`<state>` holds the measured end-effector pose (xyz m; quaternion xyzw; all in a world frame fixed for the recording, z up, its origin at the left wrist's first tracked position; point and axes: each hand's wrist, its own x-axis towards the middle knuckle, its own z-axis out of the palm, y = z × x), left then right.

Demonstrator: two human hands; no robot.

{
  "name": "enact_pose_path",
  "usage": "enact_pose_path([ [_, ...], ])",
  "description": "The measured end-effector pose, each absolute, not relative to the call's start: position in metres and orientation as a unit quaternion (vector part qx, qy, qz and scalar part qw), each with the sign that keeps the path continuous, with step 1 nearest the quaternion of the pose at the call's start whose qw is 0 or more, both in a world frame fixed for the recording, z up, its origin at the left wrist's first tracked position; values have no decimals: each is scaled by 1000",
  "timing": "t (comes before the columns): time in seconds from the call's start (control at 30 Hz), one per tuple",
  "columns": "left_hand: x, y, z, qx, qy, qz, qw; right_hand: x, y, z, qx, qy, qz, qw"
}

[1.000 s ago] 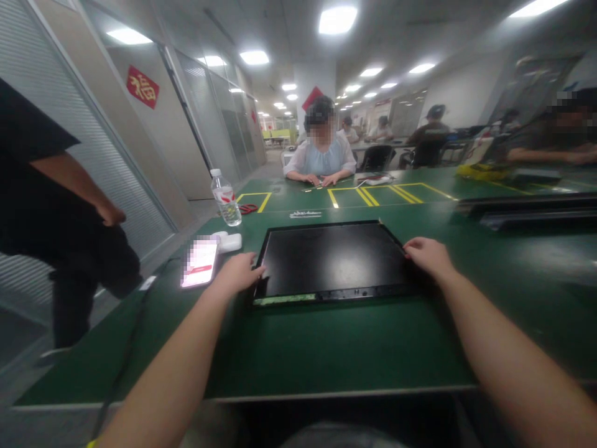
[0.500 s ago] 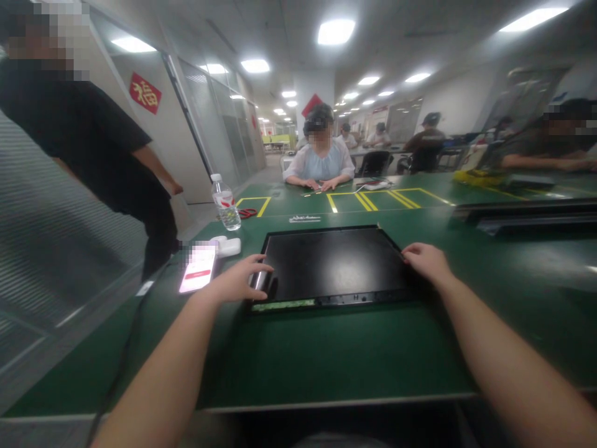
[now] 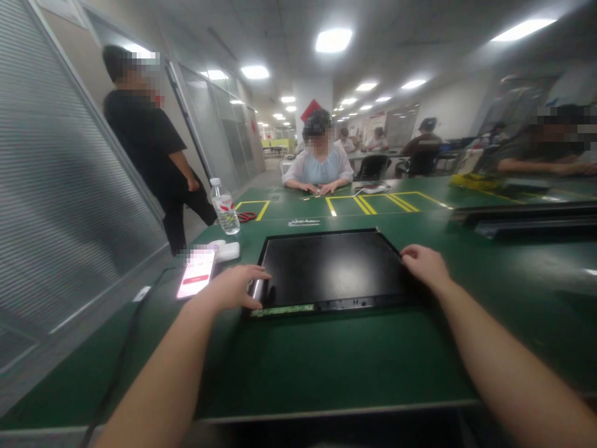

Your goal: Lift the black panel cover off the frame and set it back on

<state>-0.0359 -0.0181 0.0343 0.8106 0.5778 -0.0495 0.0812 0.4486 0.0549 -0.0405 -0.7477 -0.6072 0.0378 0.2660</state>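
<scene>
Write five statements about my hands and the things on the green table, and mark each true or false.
1. The right hand is at the right edge of the flat, black, rectangular screen panel. True.
2. The clear plastic bottle with a red-and-white label stands farther away than the lit, pink-and-white phone. True.
3. The left hand is wrapped around the bottle. False: it is at the panel's left edge.
4. The phone lies to the right of the panel. False: it lies to the left.
5. A narrow green strip shows along part of the panel's near edge. True.
</scene>
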Motion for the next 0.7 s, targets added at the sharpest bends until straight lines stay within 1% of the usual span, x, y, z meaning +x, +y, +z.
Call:
enact_pose_path([
  [0.1,-35,-18,34,818,567,-49,80,446,56,-42,-671,-686,-17,280],
  [0.17,-35,-18,34,821,563,-50,79,444,57,-43,-636,-725,-35,263],
  [0.3,-37,-17,32,829,552,-50,79,442,55,-42,-692,-691,-34,206],
  [0.43,-39,-17,30,832,546,-27,88,439,51,-36,-732,-657,-10,180],
  [0.53,-39,-17,30,831,548,-9,98,436,51,-33,-736,-649,30,194],
  [0.7,-38,-17,31,832,544,-8,109,438,54,-32,-747,-606,89,261],
])
